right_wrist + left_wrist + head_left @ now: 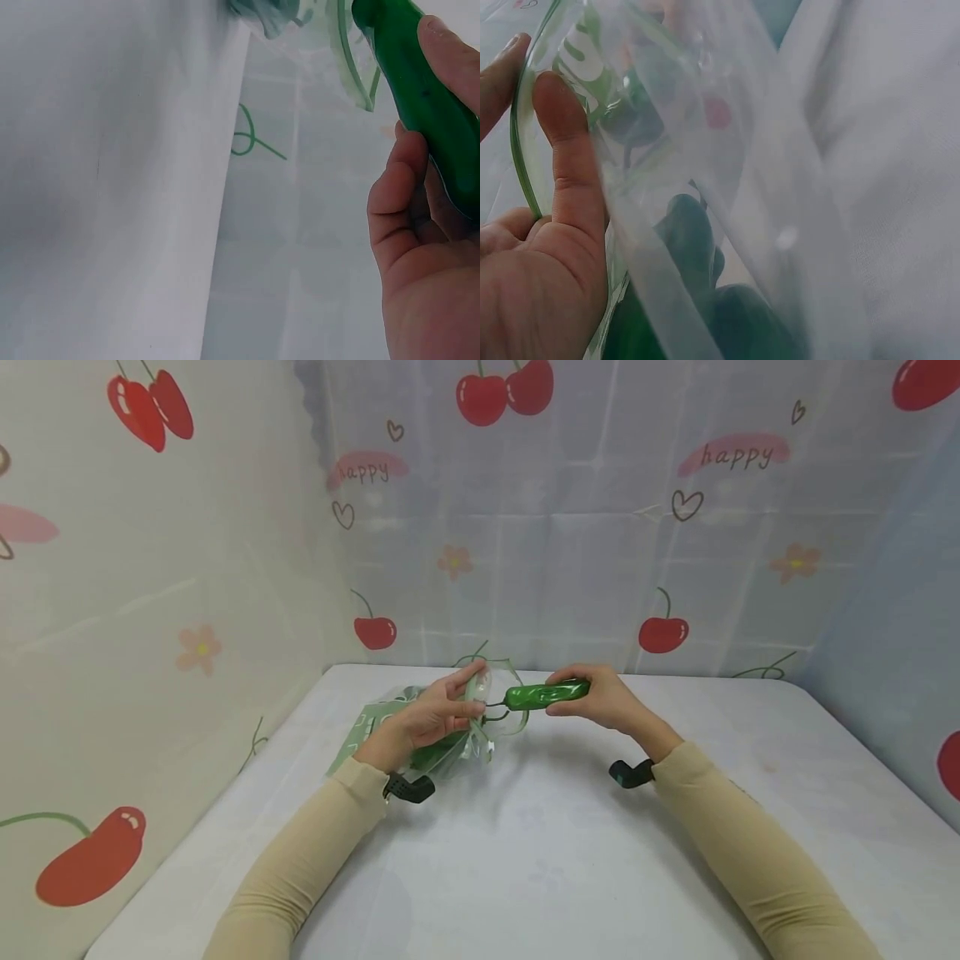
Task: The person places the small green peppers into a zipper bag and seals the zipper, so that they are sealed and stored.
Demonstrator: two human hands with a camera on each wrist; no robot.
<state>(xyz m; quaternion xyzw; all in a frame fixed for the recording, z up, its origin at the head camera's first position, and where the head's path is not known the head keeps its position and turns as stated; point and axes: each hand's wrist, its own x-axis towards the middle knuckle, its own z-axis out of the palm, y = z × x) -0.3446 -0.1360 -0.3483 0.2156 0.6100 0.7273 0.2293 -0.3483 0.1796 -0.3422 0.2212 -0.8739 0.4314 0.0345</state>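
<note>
My right hand [606, 702] grips a glossy green pepper [536, 696] near its blunt end, thumb on one side and fingers on the other. The pepper lies level above the table, its thin stem pointing left at the mouth of a clear zip bag [351, 739] with a green print. With my left hand [429, 717] I hold the bag by its rim. In the left wrist view the thumb [574, 150] lies against the green-edged zip strip [514, 142]. More green peppers [686, 232] show dimly through the plastic inside the bag.
A white-covered table [525, 877] spreads below both hands. Behind it and at the sides hang pale curtains [585, 552] printed with cherries, hearts and flowers. A dark wrist camera [411, 788] sits on the left wrist, another camera [632, 773] on the right.
</note>
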